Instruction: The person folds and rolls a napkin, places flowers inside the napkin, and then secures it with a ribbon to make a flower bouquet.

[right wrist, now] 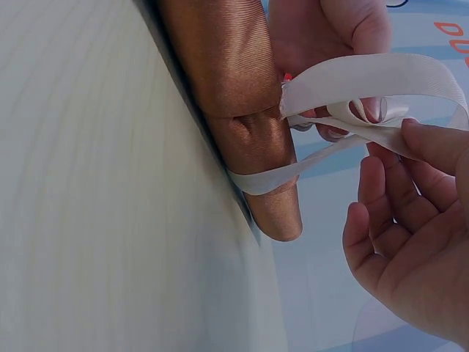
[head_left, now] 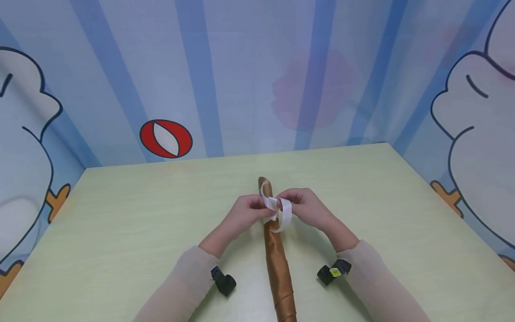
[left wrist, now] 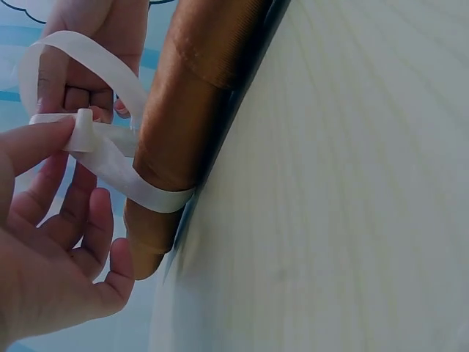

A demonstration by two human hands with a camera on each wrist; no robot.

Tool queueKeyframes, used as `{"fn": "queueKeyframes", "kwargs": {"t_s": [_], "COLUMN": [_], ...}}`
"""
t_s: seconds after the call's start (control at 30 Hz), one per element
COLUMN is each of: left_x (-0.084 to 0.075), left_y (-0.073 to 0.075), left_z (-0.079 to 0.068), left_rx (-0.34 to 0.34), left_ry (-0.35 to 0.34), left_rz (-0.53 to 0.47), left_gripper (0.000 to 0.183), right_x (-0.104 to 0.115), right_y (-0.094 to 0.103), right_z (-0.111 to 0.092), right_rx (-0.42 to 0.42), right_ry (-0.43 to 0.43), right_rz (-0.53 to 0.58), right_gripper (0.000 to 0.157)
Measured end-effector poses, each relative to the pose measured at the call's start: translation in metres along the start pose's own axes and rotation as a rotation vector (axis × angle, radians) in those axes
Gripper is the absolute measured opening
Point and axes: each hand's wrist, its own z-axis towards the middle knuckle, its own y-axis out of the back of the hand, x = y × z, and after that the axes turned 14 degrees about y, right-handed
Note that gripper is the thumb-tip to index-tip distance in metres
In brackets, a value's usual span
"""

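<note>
A long roll of shiny brown satin fabric [head_left: 277, 259] lies on the table, pointing away from me. Around it near the far end runs a white ribbon [head_left: 286, 214], its loops standing above the roll. My left hand [head_left: 247, 213] pinches the ribbon between thumb and forefinger on the left side; in the left wrist view its other fingers [left wrist: 95, 227] curl loosely below. From the right, my right hand [head_left: 307, 206] pinches another part of the ribbon [right wrist: 381, 73] between thumb and forefinger. Whether the loops are knotted is hidden by the fingers.
The pale yellow-green table [head_left: 141, 223] spreads out on both sides of the roll. Behind it stands a blue striped backdrop [head_left: 249, 80] with a printed red and white ball [head_left: 166, 138]. Small black cameras [head_left: 223, 281] sit on both wrists.
</note>
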Motion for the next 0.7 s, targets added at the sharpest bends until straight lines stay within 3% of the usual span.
{"fn": "queueKeyframes", "kwargs": {"t_s": [0.7], "left_x": [0.0019], "left_y": [0.0016], "left_z": [0.0048], "left_rx": [0.0], "left_ry": [-0.017], "left_rz": [0.08], "left_gripper": [0.021], "right_x": [-0.0009], "right_y": [-0.001], "right_z": [0.0], "right_rx": [0.013], "right_ry": [-0.021], "right_rz": [-0.005], "right_gripper": [0.02]}}
